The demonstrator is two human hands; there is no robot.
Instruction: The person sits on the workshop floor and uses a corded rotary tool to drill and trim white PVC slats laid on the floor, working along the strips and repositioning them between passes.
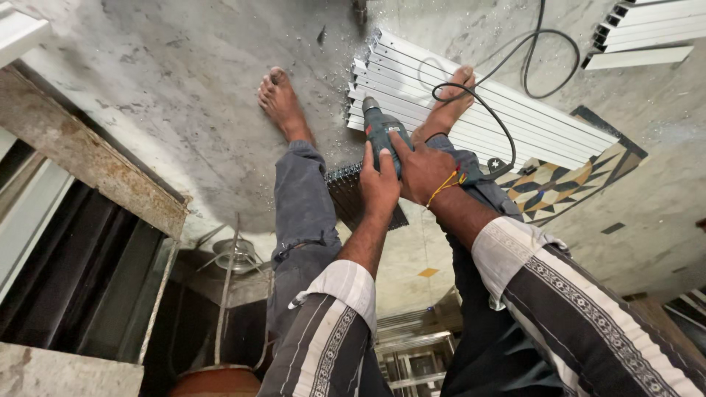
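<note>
Both my hands grip a dark green power drill (380,126) that points down at a stack of white metal profiles (515,125) lying on the concrete floor. My left hand (379,184) wraps the drill's body from the near side. My right hand (425,167), with a yellow and red thread at the wrist, holds the grip beside it. My right bare foot (450,103) stands on the white profiles. On bare concrete to the left rests my left foot (282,103). A dark ribbed strip (346,191) lies under my hands. The drill's black cable (500,125) loops over the profiles.
A patterned tile panel (566,184) lies to the right of the profiles. More white profiles (647,29) are stacked at the top right. A rusty beam (88,154) and dark opening run along the left. A round metal dish (237,254) sits below the floor edge.
</note>
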